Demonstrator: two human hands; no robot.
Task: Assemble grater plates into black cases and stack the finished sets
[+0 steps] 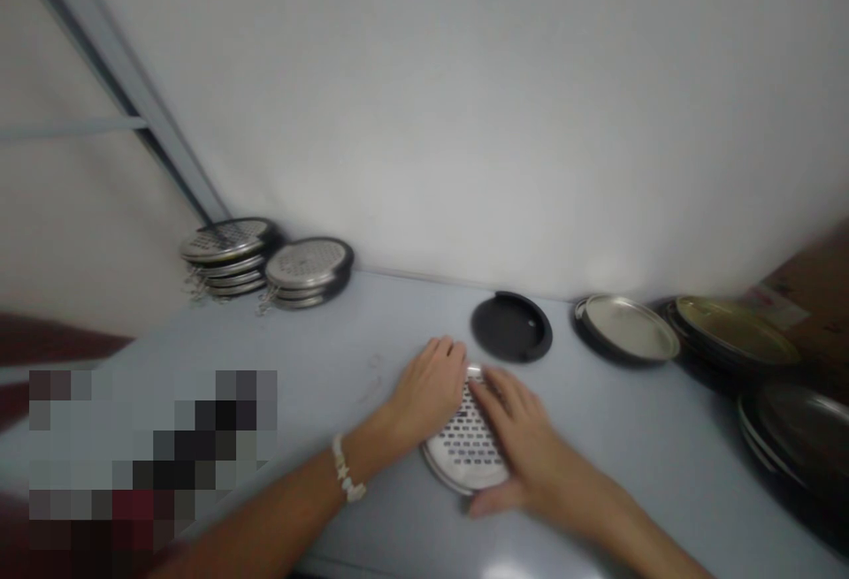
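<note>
A round metal grater point(472, 453) with rows of slotted holes lies near the front of the grey table, partly covered by my hands. My left hand point(430, 389), with a pale bracelet at its wrist, has its fingers curled over the upper left rim. Around the right side goes my right hand point(531, 442), its thumb at the lower rim and its fingers across the top. Both hands are closed on the grater. Just beyond them a shallow black round tray point(509, 327) with a raised rim rests on the table.
Two stacks of graters, one at the far left point(229, 252) and one beside it point(309, 274), stand against the wall. To the right are a metal disc point(630, 329), a yellowish round pan point(736, 331) and dark round pieces point(806, 438). A cardboard box point(815, 283) stands at the right edge.
</note>
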